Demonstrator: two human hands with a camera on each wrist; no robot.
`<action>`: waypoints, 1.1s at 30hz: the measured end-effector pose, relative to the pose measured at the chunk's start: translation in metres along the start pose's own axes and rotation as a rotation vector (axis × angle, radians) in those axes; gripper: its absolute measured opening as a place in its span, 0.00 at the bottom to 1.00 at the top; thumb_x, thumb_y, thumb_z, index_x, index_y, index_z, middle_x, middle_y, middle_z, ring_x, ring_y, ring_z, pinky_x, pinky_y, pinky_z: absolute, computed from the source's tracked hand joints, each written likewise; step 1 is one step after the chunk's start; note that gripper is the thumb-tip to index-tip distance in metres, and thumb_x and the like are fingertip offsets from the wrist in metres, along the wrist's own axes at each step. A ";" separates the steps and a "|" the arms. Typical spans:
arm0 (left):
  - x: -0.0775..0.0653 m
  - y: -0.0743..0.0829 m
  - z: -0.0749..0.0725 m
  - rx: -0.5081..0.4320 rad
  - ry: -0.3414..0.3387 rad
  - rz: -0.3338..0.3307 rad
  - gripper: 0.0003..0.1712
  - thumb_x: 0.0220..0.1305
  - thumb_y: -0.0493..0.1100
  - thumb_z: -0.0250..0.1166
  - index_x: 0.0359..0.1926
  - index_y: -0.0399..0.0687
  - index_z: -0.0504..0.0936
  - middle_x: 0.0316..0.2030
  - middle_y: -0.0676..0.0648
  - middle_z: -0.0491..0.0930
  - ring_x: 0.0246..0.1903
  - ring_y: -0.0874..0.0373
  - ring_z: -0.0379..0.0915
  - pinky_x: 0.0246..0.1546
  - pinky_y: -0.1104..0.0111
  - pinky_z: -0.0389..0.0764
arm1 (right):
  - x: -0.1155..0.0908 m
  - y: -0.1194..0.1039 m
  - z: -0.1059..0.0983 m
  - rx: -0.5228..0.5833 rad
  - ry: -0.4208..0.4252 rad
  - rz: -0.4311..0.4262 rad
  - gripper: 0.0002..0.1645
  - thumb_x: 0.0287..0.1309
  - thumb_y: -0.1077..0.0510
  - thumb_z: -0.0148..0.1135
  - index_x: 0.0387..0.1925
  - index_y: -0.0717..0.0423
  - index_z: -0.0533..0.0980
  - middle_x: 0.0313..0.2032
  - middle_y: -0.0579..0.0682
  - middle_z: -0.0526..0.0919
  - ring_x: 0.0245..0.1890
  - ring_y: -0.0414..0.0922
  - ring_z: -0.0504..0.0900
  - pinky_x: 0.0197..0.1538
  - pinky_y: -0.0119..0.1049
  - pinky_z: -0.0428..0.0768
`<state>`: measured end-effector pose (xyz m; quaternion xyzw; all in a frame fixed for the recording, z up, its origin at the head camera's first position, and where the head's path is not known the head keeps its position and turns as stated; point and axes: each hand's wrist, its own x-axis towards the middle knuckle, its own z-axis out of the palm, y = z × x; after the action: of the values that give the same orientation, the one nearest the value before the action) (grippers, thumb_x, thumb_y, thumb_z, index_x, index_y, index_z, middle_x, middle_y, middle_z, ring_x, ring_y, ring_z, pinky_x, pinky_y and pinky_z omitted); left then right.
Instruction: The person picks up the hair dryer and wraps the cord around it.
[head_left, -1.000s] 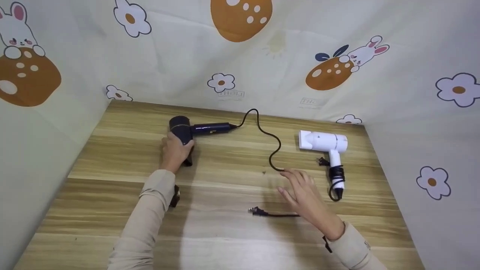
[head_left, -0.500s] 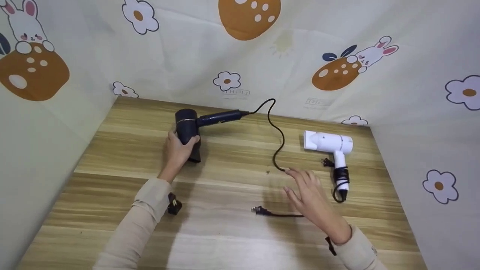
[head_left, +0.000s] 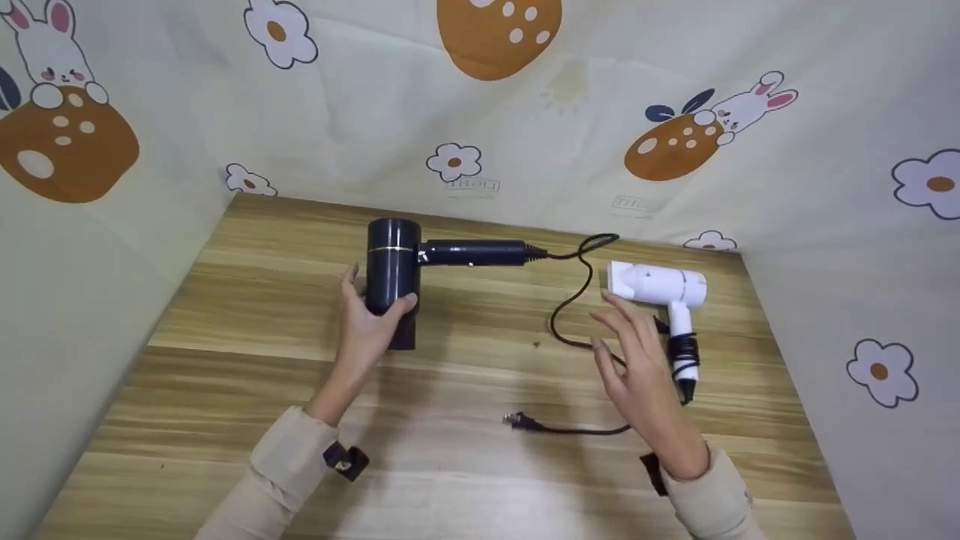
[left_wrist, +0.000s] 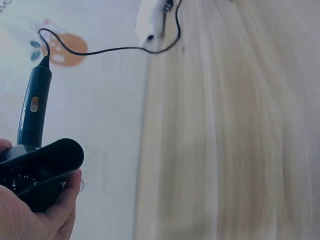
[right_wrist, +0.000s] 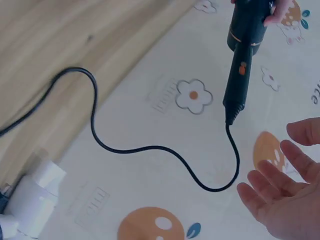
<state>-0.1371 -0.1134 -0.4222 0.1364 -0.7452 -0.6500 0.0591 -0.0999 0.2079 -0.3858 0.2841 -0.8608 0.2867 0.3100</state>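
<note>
My left hand (head_left: 367, 322) grips the barrel of a dark blue hair dryer (head_left: 394, 262) near its nozzle end, thumb on one side and fingers on the other. The dryer's handle points right, and its black cord (head_left: 574, 300) runs from the handle's end in a loose curve. In the left wrist view the flat nozzle (left_wrist: 42, 162) faces the camera between thumb and fingers. My right hand (head_left: 641, 375) hovers over the cord with its fingers spread and slightly bent, holding nothing. In the right wrist view, the right fingers (right_wrist: 272, 185) are apart from the cord.
A white hair dryer (head_left: 660, 285) lies at the right, its cord wound round the handle. The dark dryer's plug (head_left: 520, 421) rests on the wooden table (head_left: 450, 480) at front middle. Patterned cloth walls (head_left: 360, 112) stand behind and at both sides.
My left hand has lifted the dark hair dryer and brought it right and closer, its handle turning level. My right hand has left the cord and risen, and the cord has shifted right.
</note>
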 end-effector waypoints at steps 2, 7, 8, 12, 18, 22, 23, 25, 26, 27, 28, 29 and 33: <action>-0.012 0.003 0.001 0.010 -0.014 0.007 0.53 0.50 0.43 0.68 0.71 0.43 0.45 0.61 0.36 0.56 0.58 0.44 0.60 0.62 0.54 0.64 | 0.005 -0.001 -0.002 -0.009 0.011 -0.002 0.23 0.49 0.72 0.61 0.50 0.63 0.74 0.59 0.60 0.70 0.61 0.54 0.66 0.68 0.37 0.60; -0.040 0.005 0.003 -0.048 -0.070 0.053 0.48 0.48 0.40 0.69 0.68 0.43 0.54 0.59 0.40 0.59 0.55 0.48 0.62 0.58 0.57 0.65 | 0.011 0.001 -0.001 -0.117 -0.015 -0.023 0.25 0.50 0.70 0.62 0.54 0.63 0.73 0.61 0.59 0.70 0.64 0.57 0.63 0.67 0.50 0.60; -0.046 0.005 0.003 -0.074 -0.083 0.060 0.48 0.48 0.39 0.69 0.68 0.44 0.54 0.59 0.41 0.60 0.55 0.49 0.62 0.57 0.58 0.65 | 0.010 0.002 -0.001 -0.132 -0.018 -0.028 0.25 0.50 0.70 0.62 0.53 0.63 0.73 0.58 0.59 0.72 0.62 0.57 0.66 0.66 0.50 0.62; -0.062 0.001 0.000 -0.182 -0.156 0.070 0.50 0.46 0.34 0.70 0.67 0.51 0.52 0.57 0.41 0.67 0.51 0.50 0.68 0.51 0.60 0.72 | 0.006 0.007 -0.003 -0.140 -0.029 -0.031 0.15 0.51 0.71 0.62 0.43 0.64 0.78 0.40 0.55 0.82 0.45 0.52 0.76 0.51 0.42 0.72; -0.075 -0.001 -0.003 -0.167 -0.278 0.064 0.54 0.42 0.34 0.73 0.65 0.54 0.50 0.53 0.40 0.70 0.46 0.52 0.71 0.47 0.62 0.74 | 0.004 0.010 -0.006 -0.107 -0.082 -0.056 0.05 0.53 0.69 0.60 0.33 0.62 0.79 0.27 0.49 0.79 0.32 0.46 0.74 0.36 0.36 0.69; -0.075 0.001 -0.005 -0.184 -0.324 0.020 0.53 0.43 0.34 0.72 0.67 0.53 0.50 0.54 0.42 0.68 0.48 0.53 0.69 0.51 0.62 0.70 | 0.007 0.008 -0.009 -0.058 -0.111 -0.056 0.05 0.55 0.68 0.60 0.34 0.63 0.79 0.26 0.49 0.77 0.30 0.45 0.71 0.36 0.34 0.66; -0.074 0.002 -0.006 -0.188 -0.332 0.004 0.52 0.44 0.34 0.72 0.67 0.53 0.51 0.54 0.42 0.69 0.48 0.53 0.69 0.51 0.62 0.69 | 0.007 0.007 -0.011 -0.046 -0.119 -0.058 0.05 0.55 0.68 0.60 0.35 0.63 0.79 0.27 0.49 0.77 0.30 0.45 0.71 0.36 0.34 0.66; -0.071 0.005 -0.007 -0.194 -0.339 -0.033 0.48 0.48 0.36 0.69 0.67 0.51 0.53 0.54 0.42 0.70 0.48 0.53 0.69 0.52 0.63 0.68 | 0.009 0.005 -0.014 -0.041 -0.146 -0.073 0.05 0.55 0.67 0.59 0.35 0.62 0.79 0.28 0.48 0.77 0.30 0.44 0.70 0.36 0.33 0.66; -0.069 0.006 -0.008 -0.190 -0.339 -0.051 0.45 0.50 0.38 0.68 0.67 0.50 0.55 0.54 0.42 0.71 0.47 0.54 0.69 0.52 0.64 0.68 | 0.010 0.004 -0.016 -0.053 -0.165 -0.088 0.05 0.55 0.66 0.60 0.35 0.61 0.79 0.29 0.48 0.77 0.30 0.43 0.70 0.36 0.32 0.66; -0.068 0.006 -0.008 -0.178 -0.336 -0.063 0.42 0.52 0.39 0.67 0.66 0.49 0.57 0.52 0.42 0.72 0.46 0.54 0.70 0.52 0.64 0.69 | 0.011 0.003 -0.018 -0.068 -0.187 -0.108 0.05 0.55 0.65 0.60 0.35 0.60 0.79 0.29 0.48 0.78 0.31 0.42 0.71 0.36 0.32 0.67; -0.067 0.007 -0.008 -0.163 -0.326 -0.077 0.39 0.53 0.41 0.66 0.65 0.49 0.59 0.51 0.42 0.73 0.45 0.55 0.71 0.50 0.65 0.70 | 0.011 0.002 -0.020 -0.090 -0.210 -0.130 0.05 0.55 0.64 0.61 0.34 0.59 0.79 0.29 0.47 0.78 0.31 0.42 0.71 0.36 0.32 0.68; -0.066 0.007 -0.008 -0.154 -0.316 -0.088 0.36 0.54 0.41 0.66 0.63 0.48 0.61 0.49 0.42 0.74 0.43 0.55 0.72 0.49 0.65 0.71 | 0.012 0.001 -0.022 -0.117 -0.232 -0.153 0.04 0.54 0.63 0.62 0.34 0.58 0.79 0.30 0.47 0.78 0.31 0.42 0.71 0.36 0.32 0.69; -0.062 0.008 -0.009 -0.119 -0.257 -0.097 0.30 0.55 0.43 0.66 0.57 0.47 0.66 0.44 0.43 0.75 0.38 0.55 0.74 0.44 0.65 0.74 | 0.016 0.002 -0.030 -0.227 -0.300 -0.230 0.07 0.48 0.59 0.68 0.30 0.54 0.79 0.29 0.46 0.80 0.32 0.44 0.72 0.36 0.36 0.68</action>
<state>-0.0765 -0.1032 -0.4072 0.0842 -0.6993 -0.7073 -0.0602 -0.1008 0.2241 -0.3560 0.3830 -0.8860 0.1052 0.2391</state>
